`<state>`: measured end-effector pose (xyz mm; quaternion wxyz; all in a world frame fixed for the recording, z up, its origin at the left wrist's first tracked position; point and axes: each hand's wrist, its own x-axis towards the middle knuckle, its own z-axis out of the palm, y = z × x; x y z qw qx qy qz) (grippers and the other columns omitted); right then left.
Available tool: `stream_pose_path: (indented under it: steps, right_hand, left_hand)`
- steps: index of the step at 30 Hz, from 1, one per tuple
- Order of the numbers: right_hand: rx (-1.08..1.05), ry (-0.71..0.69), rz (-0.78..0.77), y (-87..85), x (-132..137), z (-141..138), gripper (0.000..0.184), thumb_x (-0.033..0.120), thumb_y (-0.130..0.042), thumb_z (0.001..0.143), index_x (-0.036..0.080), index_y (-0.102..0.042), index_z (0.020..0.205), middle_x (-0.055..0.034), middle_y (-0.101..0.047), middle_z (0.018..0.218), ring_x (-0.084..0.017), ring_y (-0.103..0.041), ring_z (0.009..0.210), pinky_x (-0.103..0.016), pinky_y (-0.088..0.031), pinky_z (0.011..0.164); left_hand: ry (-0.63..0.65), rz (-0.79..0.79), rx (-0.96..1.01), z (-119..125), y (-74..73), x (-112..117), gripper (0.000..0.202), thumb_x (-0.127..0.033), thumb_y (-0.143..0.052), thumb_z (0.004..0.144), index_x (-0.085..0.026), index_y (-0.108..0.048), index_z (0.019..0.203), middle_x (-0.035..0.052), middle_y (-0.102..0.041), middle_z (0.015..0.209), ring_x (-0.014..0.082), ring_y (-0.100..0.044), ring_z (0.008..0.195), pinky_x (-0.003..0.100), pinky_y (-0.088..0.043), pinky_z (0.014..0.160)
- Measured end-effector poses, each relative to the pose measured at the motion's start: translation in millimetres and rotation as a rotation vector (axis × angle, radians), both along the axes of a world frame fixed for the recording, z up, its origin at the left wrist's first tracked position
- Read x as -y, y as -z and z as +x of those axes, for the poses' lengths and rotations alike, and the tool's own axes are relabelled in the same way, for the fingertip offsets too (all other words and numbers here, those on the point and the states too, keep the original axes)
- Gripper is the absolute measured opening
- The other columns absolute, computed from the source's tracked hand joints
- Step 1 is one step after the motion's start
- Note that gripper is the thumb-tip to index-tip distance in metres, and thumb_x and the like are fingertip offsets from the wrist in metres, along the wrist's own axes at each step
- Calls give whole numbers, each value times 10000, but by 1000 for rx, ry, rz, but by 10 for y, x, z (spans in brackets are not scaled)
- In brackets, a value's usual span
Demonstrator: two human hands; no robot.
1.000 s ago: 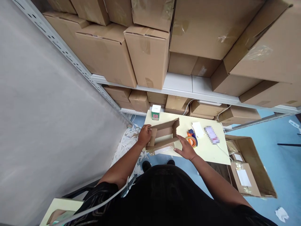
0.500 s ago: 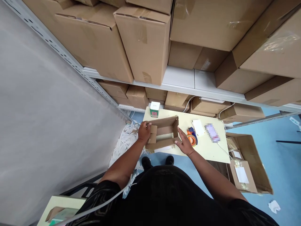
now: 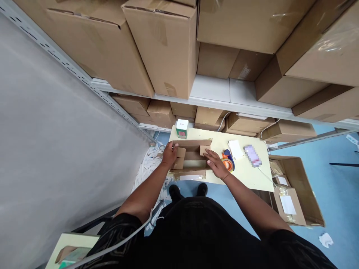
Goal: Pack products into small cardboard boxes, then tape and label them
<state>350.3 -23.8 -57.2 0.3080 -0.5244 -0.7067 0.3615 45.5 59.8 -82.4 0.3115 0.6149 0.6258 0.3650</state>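
Note:
A small open cardboard box (image 3: 193,143) stands on the pale table in front of me, and the tabletop shows through its middle. My left hand (image 3: 169,154) is closed round the box's left edge, thumb at the inward-folded left flap (image 3: 178,158). At the opposite end, my right hand (image 3: 216,164) has its fingers stretched out against the right flap (image 3: 204,150), which is folded inward. Just right of that hand lies an orange and blue tape dispenser (image 3: 228,160). A small white and green box (image 3: 182,129) stands behind the cardboard box.
White papers (image 3: 236,149) and a blurred-out phone (image 3: 252,155) with a cable lie on the table's right half. Shelves packed with cartons (image 3: 165,48) rise ahead. A large open carton (image 3: 307,190) sits on the floor at right; paper strips (image 3: 146,164) heap at left.
The right flap has been folded inward by my right hand, which moved slightly left. The box's front flap now hangs outward toward me. My left hand stays on the left edge.

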Motion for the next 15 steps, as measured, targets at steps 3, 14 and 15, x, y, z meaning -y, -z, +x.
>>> stream_pose_path:
  steps: [3,14,15]
  right_hand:
    - [-66,-21,-11,-45,39,58,587,632,-326,1043,309,-637,1422,-64,-575,1514,-291,-467,1453,-579,-290,1257]
    - [197,292,144,167,163,-128,379,500,-451,1017,235,-659,1192,-135,-656,1147,-320,-582,1147,-536,-487,1020]
    - [218,341,163,209,113,-172,347,495,-476,1003,224,-651,1131,-136,-638,1090,-321,-579,1102,-532,-494,990]
  left_hand:
    - [-4,11,-15,26,-6,-7,231,-429,-497,997,-233,-576,902,68,-629,931,260,-591,933,394,-470,896]
    - [121,-81,439,-60,58,100,418,-524,-419,985,-218,-680,1099,101,-688,1271,280,-608,1237,452,-471,1070]
    - [121,-113,487,-72,58,109,461,-544,-368,1001,-224,-679,1117,99,-675,1321,279,-600,1268,462,-472,1078]
